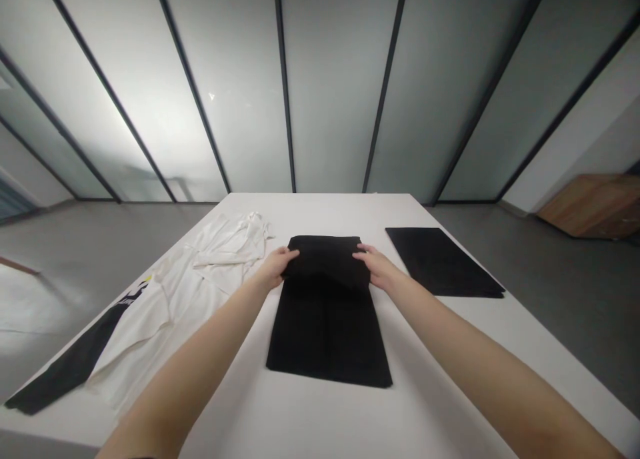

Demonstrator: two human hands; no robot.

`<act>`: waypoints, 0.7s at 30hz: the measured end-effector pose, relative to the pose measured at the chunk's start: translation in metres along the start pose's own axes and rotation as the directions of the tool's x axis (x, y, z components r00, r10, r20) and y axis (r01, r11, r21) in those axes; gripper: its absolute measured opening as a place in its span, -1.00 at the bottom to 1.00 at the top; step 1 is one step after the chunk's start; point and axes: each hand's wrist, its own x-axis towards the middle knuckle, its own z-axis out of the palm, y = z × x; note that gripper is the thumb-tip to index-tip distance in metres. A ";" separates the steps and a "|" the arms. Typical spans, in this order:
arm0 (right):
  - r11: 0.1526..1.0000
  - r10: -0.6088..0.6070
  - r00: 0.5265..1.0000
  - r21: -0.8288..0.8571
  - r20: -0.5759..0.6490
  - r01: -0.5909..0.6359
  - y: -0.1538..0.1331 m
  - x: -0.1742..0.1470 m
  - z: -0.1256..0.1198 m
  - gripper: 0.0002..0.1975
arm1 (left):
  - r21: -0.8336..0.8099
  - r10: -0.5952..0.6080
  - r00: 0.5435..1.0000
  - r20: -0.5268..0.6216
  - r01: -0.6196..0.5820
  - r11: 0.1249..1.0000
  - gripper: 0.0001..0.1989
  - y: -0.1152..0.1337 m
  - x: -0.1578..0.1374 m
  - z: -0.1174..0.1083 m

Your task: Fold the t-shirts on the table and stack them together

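A folded black garment (pixel 327 339) lies in the middle of the white table; its exact kind does not show. Its far part is folded or lifted over toward me, with a dark shadow beneath that layer's near edge. My left hand (pixel 277 265) grips the left side of this upper layer, thumb on top and the other fingers mostly hidden. On the opposite side, my right hand (pixel 377 265) pinches the layer's right edge between thumb and fingers. Both hands are at about the same height, with the cloth stretched between them.
A second folded black garment (pixel 443 262) lies flat at the table's right. Loose white clothing (pixel 170 312) is heaped along the left, beside a black piece (pixel 65 372) with a white and yellow print. Frosted glass panels (pixel 335 85) stand behind the white table (pixel 320 212).
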 end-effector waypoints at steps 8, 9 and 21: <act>0.996 0.065 0.997 -0.062 -0.051 -0.068 0.036 -0.072 -0.027 -0.03 | -0.048 -0.186 0.981 -0.056 0.183 0.982 -0.32 -0.038 -0.065 -0.017; 0.996 0.058 0.997 -0.069 -0.050 -0.062 0.034 -0.083 -0.028 -0.03 | -0.036 -0.188 0.982 -0.032 0.187 0.982 -0.28 -0.035 -0.075 -0.019; 0.994 0.101 0.993 -0.031 -0.060 -0.103 0.078 -0.162 -0.010 -0.17 | -0.008 -0.120 0.993 0.022 0.120 0.993 -0.12 -0.071 -0.141 -0.020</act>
